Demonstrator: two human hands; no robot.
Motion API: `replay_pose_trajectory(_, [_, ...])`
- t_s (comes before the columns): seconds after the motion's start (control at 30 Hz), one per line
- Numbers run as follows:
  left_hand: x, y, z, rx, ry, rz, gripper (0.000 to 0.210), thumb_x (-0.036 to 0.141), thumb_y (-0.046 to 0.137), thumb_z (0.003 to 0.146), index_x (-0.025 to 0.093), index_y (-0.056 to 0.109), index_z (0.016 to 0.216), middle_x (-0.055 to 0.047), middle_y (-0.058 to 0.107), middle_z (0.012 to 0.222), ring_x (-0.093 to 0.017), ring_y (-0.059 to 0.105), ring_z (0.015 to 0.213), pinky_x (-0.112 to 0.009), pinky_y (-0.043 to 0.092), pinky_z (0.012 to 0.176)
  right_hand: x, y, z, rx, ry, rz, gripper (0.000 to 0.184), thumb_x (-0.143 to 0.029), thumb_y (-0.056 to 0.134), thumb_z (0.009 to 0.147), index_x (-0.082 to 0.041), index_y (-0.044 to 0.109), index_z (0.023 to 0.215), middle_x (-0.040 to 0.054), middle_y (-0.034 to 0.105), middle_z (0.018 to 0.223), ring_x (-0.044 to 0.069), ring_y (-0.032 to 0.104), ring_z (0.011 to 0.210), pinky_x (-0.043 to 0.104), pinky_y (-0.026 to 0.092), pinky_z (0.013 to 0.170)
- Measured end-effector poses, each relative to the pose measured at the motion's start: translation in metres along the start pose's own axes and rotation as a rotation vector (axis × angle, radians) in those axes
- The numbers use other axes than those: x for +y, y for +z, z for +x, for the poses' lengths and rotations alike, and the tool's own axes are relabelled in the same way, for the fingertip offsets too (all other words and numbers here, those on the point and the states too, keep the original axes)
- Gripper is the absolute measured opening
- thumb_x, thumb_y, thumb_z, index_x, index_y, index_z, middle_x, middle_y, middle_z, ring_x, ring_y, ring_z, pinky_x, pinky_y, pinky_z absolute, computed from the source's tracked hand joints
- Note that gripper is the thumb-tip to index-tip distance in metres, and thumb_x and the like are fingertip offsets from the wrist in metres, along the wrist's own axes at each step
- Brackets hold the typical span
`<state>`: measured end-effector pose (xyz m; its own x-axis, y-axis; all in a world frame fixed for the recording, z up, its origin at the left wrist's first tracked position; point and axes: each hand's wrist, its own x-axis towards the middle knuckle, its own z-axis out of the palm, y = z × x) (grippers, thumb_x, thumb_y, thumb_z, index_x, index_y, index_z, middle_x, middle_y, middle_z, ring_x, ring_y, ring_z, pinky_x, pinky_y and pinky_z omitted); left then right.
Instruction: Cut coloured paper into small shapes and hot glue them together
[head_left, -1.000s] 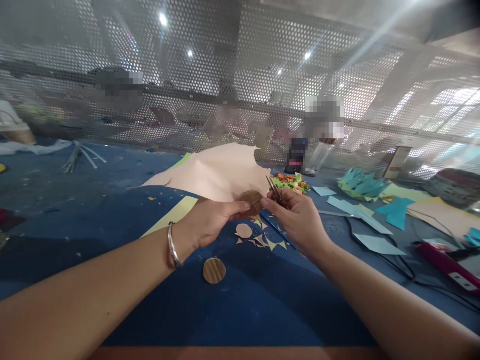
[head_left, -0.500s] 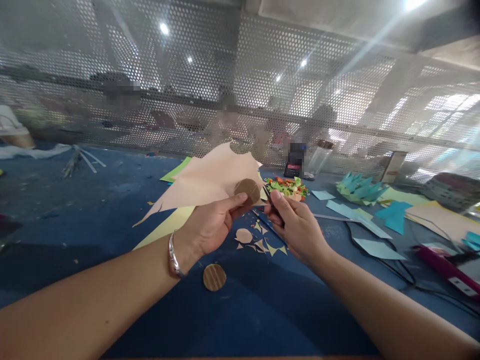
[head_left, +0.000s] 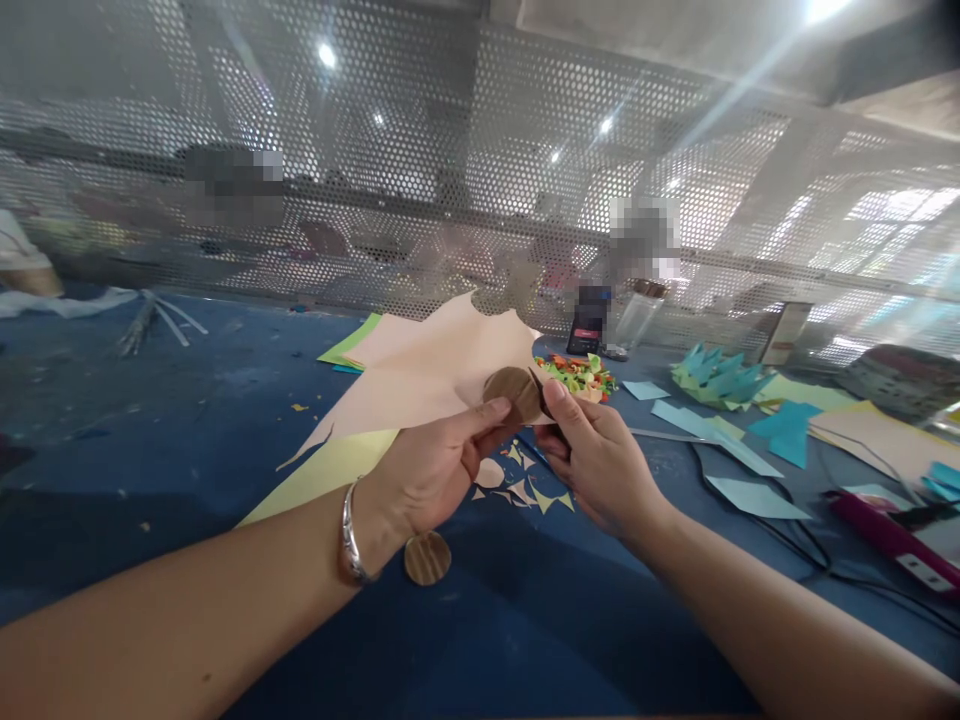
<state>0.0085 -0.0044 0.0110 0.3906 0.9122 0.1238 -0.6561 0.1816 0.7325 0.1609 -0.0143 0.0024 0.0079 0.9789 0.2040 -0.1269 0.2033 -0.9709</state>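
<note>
My left hand point(head_left: 442, 455) pinches a brown cardboard disc point(head_left: 510, 392) against a large sheet of peach paper point(head_left: 420, 365), whose far edge has round bites cut out. My right hand point(head_left: 592, 440) is closed around a pair of scissors point(head_left: 538, 385); a dark blade shows at the disc's right edge, while the handles are hidden in the fingers. Below the hands lie a peach paper circle point(head_left: 490, 473) and several pointed scraps point(head_left: 523, 490). A second cardboard disc point(head_left: 427, 558), with a striped face, rests on the blue table point(head_left: 465, 640) near my left wrist.
Yellow paper point(head_left: 322, 475) lies under the peach sheet. Behind my right hand are a pile of colored bits point(head_left: 577, 375), a phone point(head_left: 589, 325) and a glass jar point(head_left: 641, 315). Blue papers point(head_left: 757, 497), a cable point(head_left: 817, 550) and a magenta power strip point(head_left: 885, 535) lie right. A perforated screen point(head_left: 420, 150) stands behind.
The disc and peach sheet have shifted slightly right and down with my left hand, bringing the disc closer to the scissors. The sheet's cut edge has turned a little. My right hand is nearly still.
</note>
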Motion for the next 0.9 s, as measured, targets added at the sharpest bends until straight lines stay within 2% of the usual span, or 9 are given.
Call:
replay_pose_trajectory(0.13, [0.0005, 0.0022, -0.0015, -0.003, 0.005, -0.002, 0.021, 0.006, 0.067, 0.087, 0.021, 0.079, 0.097, -0.003, 0.080, 0.104, -0.020, 0.071, 0.106, -0.035, 0.050, 0.101, -0.0010, -0.0007, -0.0009, -0.002, -0.002, -0.036, 0.053, -0.069, 0.069, 0.080, -0.019, 0.054, 0.069, -0.0057, 0.039, 0.058, 0.005, 0.027, 0.046, 0.019, 0.015, 0.038])
replay_pose_trajectory(0.4, [0.0014, -0.0015, -0.0001, -0.016, 0.008, 0.035, 0.017, 0.008, 0.070, 0.085, 0.018, 0.079, 0.096, -0.006, 0.078, 0.114, -0.023, 0.069, 0.113, -0.036, 0.049, 0.105, -0.0026, -0.0046, -0.0017, -0.002, -0.031, -0.128, 0.053, -0.069, 0.063, 0.084, -0.019, 0.055, 0.070, -0.0055, 0.039, 0.056, 0.006, 0.027, 0.045, 0.020, 0.016, 0.038])
replay_pose_trajectory(0.57, [0.0027, -0.0035, 0.0011, -0.041, 0.011, 0.060, 0.016, 0.009, 0.071, 0.085, 0.018, 0.080, 0.095, -0.006, 0.078, 0.114, -0.023, 0.069, 0.114, -0.036, 0.049, 0.105, -0.0042, -0.0051, -0.0028, -0.001, -0.028, -0.131, 0.055, -0.070, 0.067, 0.081, -0.018, 0.054, 0.069, -0.0061, 0.037, 0.055, 0.005, 0.026, 0.044, 0.019, 0.015, 0.037])
replay_pose_trajectory(0.9, [0.0012, -0.0002, 0.0001, -0.022, 0.004, 0.015, 0.020, 0.005, 0.069, 0.085, 0.016, 0.080, 0.098, -0.008, 0.077, 0.116, -0.025, 0.068, 0.118, -0.038, 0.051, 0.106, -0.0045, -0.0032, -0.0027, -0.005, -0.015, -0.122, 0.053, -0.069, 0.063, 0.084, -0.019, 0.055, 0.070, -0.0065, 0.035, 0.055, 0.005, 0.026, 0.044, 0.019, 0.015, 0.038])
